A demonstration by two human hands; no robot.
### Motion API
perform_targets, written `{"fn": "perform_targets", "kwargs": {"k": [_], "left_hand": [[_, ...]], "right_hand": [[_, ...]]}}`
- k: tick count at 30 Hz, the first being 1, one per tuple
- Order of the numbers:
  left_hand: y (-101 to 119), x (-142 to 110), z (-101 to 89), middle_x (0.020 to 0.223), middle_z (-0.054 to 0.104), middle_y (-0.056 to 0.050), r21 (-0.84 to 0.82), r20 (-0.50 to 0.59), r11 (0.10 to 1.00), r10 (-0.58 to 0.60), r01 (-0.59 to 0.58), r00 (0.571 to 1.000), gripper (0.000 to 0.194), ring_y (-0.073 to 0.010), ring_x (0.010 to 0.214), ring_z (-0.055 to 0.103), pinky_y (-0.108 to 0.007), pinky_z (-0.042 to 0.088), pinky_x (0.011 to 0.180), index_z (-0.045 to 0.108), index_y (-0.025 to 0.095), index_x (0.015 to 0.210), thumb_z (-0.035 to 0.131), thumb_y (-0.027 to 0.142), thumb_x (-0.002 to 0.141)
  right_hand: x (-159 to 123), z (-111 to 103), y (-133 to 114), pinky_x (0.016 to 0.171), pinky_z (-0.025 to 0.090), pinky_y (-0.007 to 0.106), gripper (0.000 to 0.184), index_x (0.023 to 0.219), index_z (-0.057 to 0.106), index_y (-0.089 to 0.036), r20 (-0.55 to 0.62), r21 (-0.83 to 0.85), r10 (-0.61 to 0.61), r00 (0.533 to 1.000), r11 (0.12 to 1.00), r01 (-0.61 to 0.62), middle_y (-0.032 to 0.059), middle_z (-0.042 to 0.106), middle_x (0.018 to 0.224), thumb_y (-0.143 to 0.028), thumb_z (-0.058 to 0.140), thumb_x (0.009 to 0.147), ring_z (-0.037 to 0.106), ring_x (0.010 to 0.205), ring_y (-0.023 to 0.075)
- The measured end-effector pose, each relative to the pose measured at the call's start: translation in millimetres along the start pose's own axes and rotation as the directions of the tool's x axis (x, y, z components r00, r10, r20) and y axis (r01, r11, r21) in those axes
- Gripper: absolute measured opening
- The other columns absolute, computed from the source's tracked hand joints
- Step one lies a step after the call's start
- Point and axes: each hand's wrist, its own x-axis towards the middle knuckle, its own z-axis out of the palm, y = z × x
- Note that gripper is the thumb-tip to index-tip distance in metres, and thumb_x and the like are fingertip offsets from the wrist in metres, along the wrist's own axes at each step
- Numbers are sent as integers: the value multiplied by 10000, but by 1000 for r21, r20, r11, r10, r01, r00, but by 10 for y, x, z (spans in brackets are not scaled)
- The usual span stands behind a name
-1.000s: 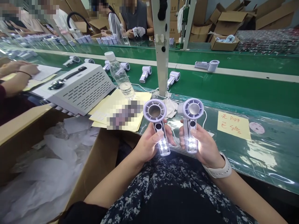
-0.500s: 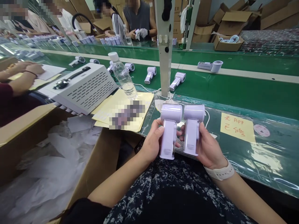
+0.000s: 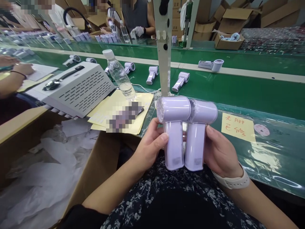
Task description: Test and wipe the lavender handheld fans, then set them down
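Observation:
My left hand (image 3: 152,143) is wrapped around the handle of a lavender handheld fan (image 3: 174,144), thumb on its near side. A second lavender handheld fan (image 3: 194,146) is gripped by my right hand (image 3: 221,151), whose wrist wears a pale watch band. Both fans stand upright side by side above my lap, heads up and touching or overlapping, with a shiny clear covering on them. A small grey mark shows low on each handle. Some of my fingers are hidden behind the fans.
An open carton (image 3: 95,159) of white plastic bags stands at left. A grey vented box (image 3: 78,89), a water bottle (image 3: 121,76) and yellow papers (image 3: 145,105) lie beyond. Several fans, one a lavender fan (image 3: 181,81), rest on the green belt (image 3: 238,82) behind a metal post (image 3: 164,47). Co-workers work across.
Both fans have come nearer to me and closer together, their heads turning so the ends face left. My view has shifted slightly. A co-worker's hand opposite has moved.

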Motion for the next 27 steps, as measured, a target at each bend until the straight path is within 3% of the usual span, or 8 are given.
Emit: {"fn": "perform_targets", "kwargs": {"k": [4,6,9,11,16,19,23,27], "left_hand": [[-106,133,-26,905,692,-41,-85,25,992,-90,92,996,536,-196,810,699,-329,579,802,645,183,1145,896,392,720],[-152,167,-39,841,667,-29,-121,44,983,-136,140,990,549,-169,739,676,-299,573,744,669,169,1083,904,475,693],[-184,181,-48,804,657,-46,-180,23,970,-163,165,986,581,-168,686,650,-300,573,668,684,149,961,750,690,760],[-184,180,-54,819,673,-63,-193,11,966,-176,175,984,571,-170,671,651,-310,579,649,691,137,921,656,701,839],[-145,139,-103,1030,755,-108,-119,56,983,-135,141,989,324,-234,825,741,-357,606,750,667,164,1081,697,435,905],[-115,105,-134,1128,761,-105,-66,59,991,-115,119,992,374,-269,928,768,-395,613,832,612,209,1227,732,321,891],[-102,89,-133,1154,757,-119,-10,80,995,-98,99,992,498,-298,972,770,-422,623,845,574,231,1285,795,349,854],[-132,102,-122,1150,760,-124,-6,87,996,-93,94,992,579,-297,942,775,-435,641,820,563,233,1263,847,414,792]], "right_hand": [[141,-2,9,718,609,399,285,902,731,-221,49,46,113,992,992,-115,65,679,787,-416,523,903,651,722,232],[173,10,27,684,587,361,304,817,710,-206,67,70,126,990,989,-130,56,627,736,-409,497,893,593,659,203],[166,23,46,649,554,335,359,710,678,-185,86,57,123,989,990,-128,60,600,708,-431,484,886,540,604,179],[146,20,43,656,544,345,405,702,680,-178,105,41,132,986,990,-137,66,593,661,-465,461,884,534,589,183],[111,-47,-2,615,515,392,394,872,690,-226,68,-4,114,991,993,-114,53,621,640,-566,492,860,551,574,218],[105,-116,-14,605,526,405,296,909,671,-248,6,-17,8,1000,1000,-8,54,668,763,-516,599,806,588,611,223],[103,-185,21,757,584,483,282,959,685,-264,-82,-61,-81,993,995,76,71,711,860,-489,599,815,676,792,280],[111,-175,77,707,597,491,374,1178,625,-316,-103,-41,-56,993,998,52,52,727,918,-432,554,829,703,835,293]]}}
